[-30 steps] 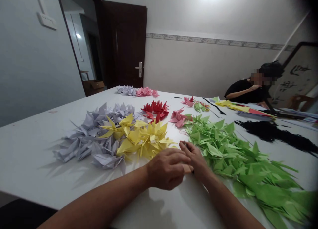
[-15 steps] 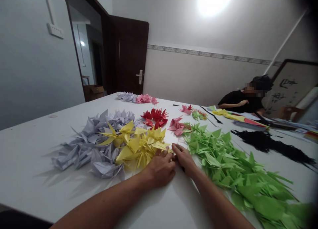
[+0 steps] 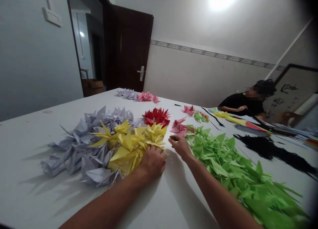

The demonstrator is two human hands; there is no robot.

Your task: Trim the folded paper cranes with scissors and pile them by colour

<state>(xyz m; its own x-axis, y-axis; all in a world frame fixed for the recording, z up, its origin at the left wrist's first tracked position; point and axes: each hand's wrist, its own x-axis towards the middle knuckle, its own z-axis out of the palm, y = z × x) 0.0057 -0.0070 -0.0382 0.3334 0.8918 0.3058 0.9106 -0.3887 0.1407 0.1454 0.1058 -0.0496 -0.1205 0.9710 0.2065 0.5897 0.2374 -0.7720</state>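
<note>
A heap of yellow origami pieces [image 3: 129,139], pointed like paper cranes, lies in front of me. My left hand [image 3: 152,161] rests against its right edge, palm down, with fingers extended over the nearest folds; the fingertips are partly hidden. Just to the right, my right hand [image 3: 181,147] hovers above the white table with thumb and fingers drawn together; anything between them is too small to make out. Green origami pieces [image 3: 221,159] form a long heap beside my right forearm. Grey-lilac origami pieces [image 3: 86,149] lie left of and behind the yellow ones.
Red origami [image 3: 156,117] and pink origami [image 3: 179,125] sit beyond my hands. Farther back are more lilac pieces [image 3: 127,94] and pink pieces [image 3: 146,96]. Black strands [image 3: 270,149] lie at the right. A person [image 3: 240,103] sits across, near coloured paper sheets [image 3: 238,121].
My hands have moved apart; the right has lifted off the left and gone slightly up. My left hand has shifted left. The view has tilted slightly, and the seated person's hand has moved.
</note>
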